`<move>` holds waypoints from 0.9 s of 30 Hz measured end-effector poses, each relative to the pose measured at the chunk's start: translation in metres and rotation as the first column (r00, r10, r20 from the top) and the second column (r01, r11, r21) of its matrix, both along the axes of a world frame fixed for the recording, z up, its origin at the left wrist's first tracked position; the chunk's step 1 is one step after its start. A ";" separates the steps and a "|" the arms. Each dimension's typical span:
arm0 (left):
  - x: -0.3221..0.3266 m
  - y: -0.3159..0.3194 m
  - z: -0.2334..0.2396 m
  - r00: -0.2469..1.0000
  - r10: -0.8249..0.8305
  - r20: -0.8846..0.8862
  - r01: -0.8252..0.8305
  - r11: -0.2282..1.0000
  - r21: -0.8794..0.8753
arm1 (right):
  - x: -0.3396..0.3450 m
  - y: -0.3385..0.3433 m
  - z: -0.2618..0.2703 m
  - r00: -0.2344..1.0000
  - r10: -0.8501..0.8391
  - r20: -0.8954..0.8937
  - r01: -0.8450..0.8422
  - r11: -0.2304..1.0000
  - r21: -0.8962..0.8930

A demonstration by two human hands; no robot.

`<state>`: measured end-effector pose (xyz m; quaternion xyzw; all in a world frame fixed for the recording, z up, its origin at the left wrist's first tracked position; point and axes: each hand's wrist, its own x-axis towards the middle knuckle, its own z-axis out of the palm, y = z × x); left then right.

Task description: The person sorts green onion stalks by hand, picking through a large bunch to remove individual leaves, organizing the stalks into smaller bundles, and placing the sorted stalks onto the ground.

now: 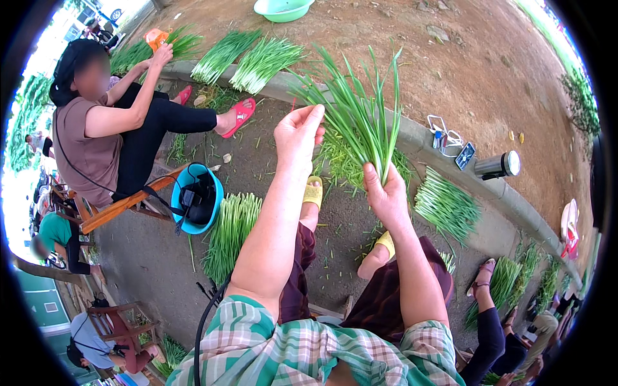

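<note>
My right hand (386,193) grips a loose bunch of garlic chives (364,128) by its pale stalk ends, and the green leaves fan up and to the left. Beside the leaves, my left hand (301,125) is raised with thumb and fingers pinched together; whether a leaf is between them cannot be made out. A small thin red thing (293,103) shows just past the left knuckles. Under the held bunch, a heap of cut chive trimmings (338,161) lies against the concrete kerb (420,137).
Laid chive bundles (236,227) flank my legs, with another (446,205) at right. A blue bucket (197,222) holds black devices and cables. On the kerb stand a phone (465,156) and a steel flask (497,165). A co-worker (87,125) sits at left; a green basin (283,12) lies beyond.
</note>
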<state>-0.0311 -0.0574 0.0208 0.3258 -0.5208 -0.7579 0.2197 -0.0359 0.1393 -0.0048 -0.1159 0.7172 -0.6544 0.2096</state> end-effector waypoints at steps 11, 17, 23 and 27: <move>0.002 0.007 0.005 0.966 -0.241 -0.097 0.247 0.967 0.061 | -0.028 0.017 -0.001 0.980 -0.197 -0.015 0.197 0.980 -0.002; 0.008 0.018 -0.004 0.832 -0.519 0.193 0.553 0.758 -0.347 | -0.045 0.038 0.014 0.971 -0.236 -0.050 0.239 0.969 0.065; 0.010 0.031 -0.001 0.832 -0.368 0.415 0.544 0.398 -0.739 | -0.046 0.047 0.016 0.972 -0.214 -0.096 0.224 0.968 0.110; 0.010 0.029 -0.003 0.911 -0.227 0.343 0.403 0.329 -0.854 | -0.045 0.049 0.018 0.983 -0.184 -0.020 0.185 0.975 0.127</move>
